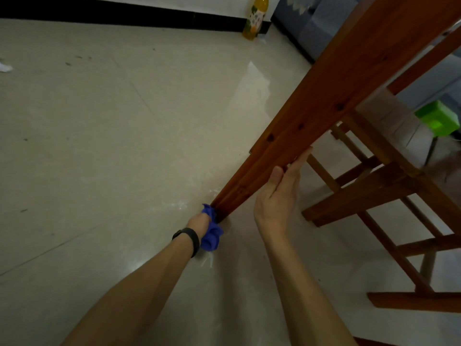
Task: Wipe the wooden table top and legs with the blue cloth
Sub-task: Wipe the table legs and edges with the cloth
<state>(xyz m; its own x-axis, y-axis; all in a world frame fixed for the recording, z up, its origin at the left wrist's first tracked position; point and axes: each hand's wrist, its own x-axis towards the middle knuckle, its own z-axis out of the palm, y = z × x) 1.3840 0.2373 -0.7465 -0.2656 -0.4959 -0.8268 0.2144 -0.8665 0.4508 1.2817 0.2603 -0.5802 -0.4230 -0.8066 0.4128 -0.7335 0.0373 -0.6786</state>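
A reddish wooden table leg [311, 116] slants from the upper right down to the tiled floor near the middle. At its foot my left hand [199, 223], with a black band on the wrist, grips the bunched blue cloth [212, 233] against the base of the leg. Higher up, my right hand [277, 196] holds the leg from the near side, thumb on the front face and fingers behind it. The table top is out of view.
A wooden chair frame [374, 196] with several rungs stands right of the leg. A yellow bottle [255, 18] stands by the black skirting at the back. A green box [437, 119] sits at the far right. Pale floor tiles [99, 133] spread to the left.
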